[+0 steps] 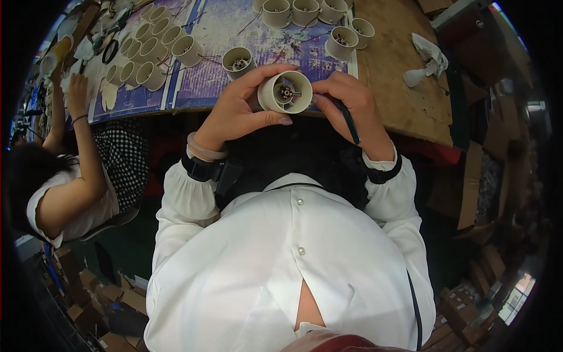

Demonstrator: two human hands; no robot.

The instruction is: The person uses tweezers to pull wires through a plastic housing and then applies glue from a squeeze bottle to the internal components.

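Note:
My left hand (pixel 237 107) is wrapped round a white cylindrical motor housing (pixel 267 95), fingers behind it and thumb along its lower side. The housing is tilted so its open mouth faces me, and a small motor with a dark core sits in its middle. In my right hand (pixel 359 104) is a slim dark tool (pixel 347 122), perhaps tweezers or a screwdriver, its handle slanting down across the palm. The fingertips of that hand are at the housing's right rim; the tool's tip is hard to make out. Just behind my left fingers stands a similar housing (pixel 237 60).
Several more white housings (pixel 153 51) with thin red and dark wires lie on the table's left; others (pixel 341 42) stand at the far right. Crumpled white wrapping (pixel 431 56) lies on brown board (pixel 404 94). On my left, a co-worker's arm (pixel 82 111) reaches over the table.

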